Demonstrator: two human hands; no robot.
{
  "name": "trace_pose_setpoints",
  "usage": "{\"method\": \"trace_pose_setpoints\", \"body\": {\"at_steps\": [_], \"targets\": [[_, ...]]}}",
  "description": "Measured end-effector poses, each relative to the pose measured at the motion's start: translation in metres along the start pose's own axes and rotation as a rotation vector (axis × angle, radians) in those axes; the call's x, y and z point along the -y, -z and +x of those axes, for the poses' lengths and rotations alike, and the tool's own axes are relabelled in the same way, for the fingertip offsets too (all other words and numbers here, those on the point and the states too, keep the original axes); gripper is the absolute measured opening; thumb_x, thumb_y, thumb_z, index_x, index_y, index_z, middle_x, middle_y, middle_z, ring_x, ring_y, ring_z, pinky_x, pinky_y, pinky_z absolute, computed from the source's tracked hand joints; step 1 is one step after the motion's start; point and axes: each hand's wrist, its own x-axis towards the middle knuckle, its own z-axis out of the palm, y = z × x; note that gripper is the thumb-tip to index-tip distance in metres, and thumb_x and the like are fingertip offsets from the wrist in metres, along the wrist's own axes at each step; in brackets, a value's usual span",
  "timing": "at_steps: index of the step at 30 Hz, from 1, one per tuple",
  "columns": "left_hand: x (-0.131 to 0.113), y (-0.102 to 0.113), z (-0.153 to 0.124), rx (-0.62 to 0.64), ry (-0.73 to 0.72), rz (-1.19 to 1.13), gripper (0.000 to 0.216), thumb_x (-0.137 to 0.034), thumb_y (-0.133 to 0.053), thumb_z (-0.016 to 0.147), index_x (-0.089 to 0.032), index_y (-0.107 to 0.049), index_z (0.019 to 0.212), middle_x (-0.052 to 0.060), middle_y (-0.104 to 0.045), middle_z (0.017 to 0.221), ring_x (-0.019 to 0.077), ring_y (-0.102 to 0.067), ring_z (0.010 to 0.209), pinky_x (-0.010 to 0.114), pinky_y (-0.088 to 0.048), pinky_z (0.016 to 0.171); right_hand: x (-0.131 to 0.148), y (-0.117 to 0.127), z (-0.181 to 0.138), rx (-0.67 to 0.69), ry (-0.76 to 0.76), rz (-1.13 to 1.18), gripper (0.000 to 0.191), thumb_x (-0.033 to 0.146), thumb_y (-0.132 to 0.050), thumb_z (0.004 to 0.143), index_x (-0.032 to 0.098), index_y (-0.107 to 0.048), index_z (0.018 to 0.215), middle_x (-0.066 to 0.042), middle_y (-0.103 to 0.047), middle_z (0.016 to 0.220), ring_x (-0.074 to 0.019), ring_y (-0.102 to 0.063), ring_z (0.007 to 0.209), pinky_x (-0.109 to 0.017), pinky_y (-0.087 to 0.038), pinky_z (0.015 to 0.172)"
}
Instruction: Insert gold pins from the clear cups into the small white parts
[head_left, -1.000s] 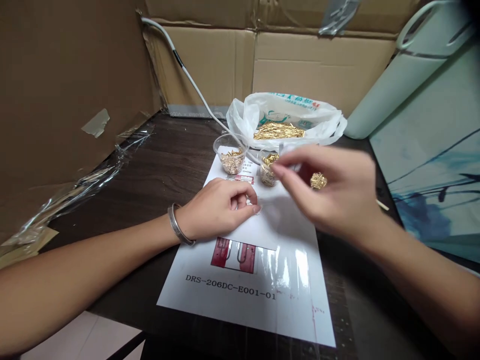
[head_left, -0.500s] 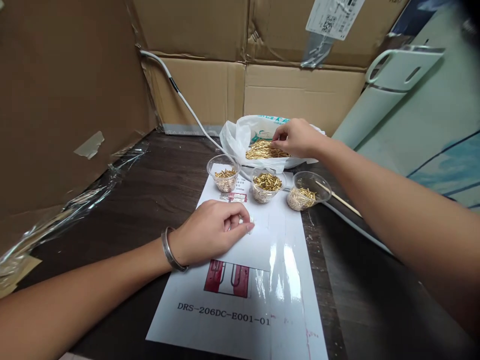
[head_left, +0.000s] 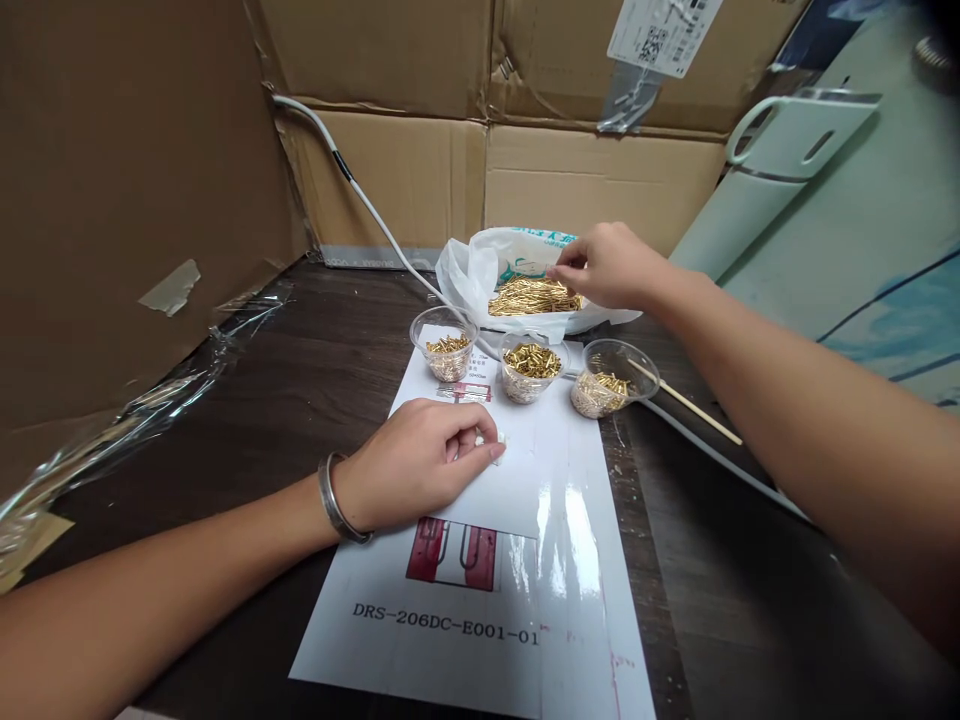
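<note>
My left hand (head_left: 431, 455) rests on a white printed sheet (head_left: 577, 640), thumb and forefinger closed on a small white piece (head_left: 501, 440) mostly hidden by the fingers. Just above a white plastic bag (head_left: 461, 275), my right hand (head_left: 611, 265) has its fingertips pinched together; what they hold is too fine to make out. Long thin gold pins (head_left: 529, 297) lie heaped inside the bag. Three clear plastic cups stand between the hands: a left cup (head_left: 452, 368), a middle cup (head_left: 525, 388) and a right cup (head_left: 592, 402), all holding short gold metal pieces.
A thin wooden stick (head_left: 697, 412) leans out of the right cup. The white cable (head_left: 379, 220) runs down from the cardboard wall (head_left: 405, 180) and behind the cups. To the right stands a pale green handled object (head_left: 806, 135). The dark wooden table (head_left: 330, 340) lies under everything.
My right hand has lifted slightly away from the gold pins, its fingers still pinched. The left hand keeps its hold on the white piece. The whole view has shifted a little.
</note>
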Motion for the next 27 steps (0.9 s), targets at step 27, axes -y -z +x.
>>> {"method": "trace_pose_setpoints", "body": {"at_steps": [27], "targets": [[-0.002, 0.000, -0.001, -0.011, -0.118, 0.023, 0.018, -0.029, -0.051, 0.085, -0.016, -0.061, 0.079, -0.001, -0.056, 0.064, 0.0102, -0.048, 0.059, 0.024, -0.034, 0.057, 0.146, 0.005, -0.004, 0.208, 0.239, 0.166, 0.016, 0.006, -0.059, 0.061, 0.018, -0.069, 0.066, -0.005, -0.064, 0.066, -0.0164, -0.055, 0.061, -0.029, -0.037, 0.053]]}}
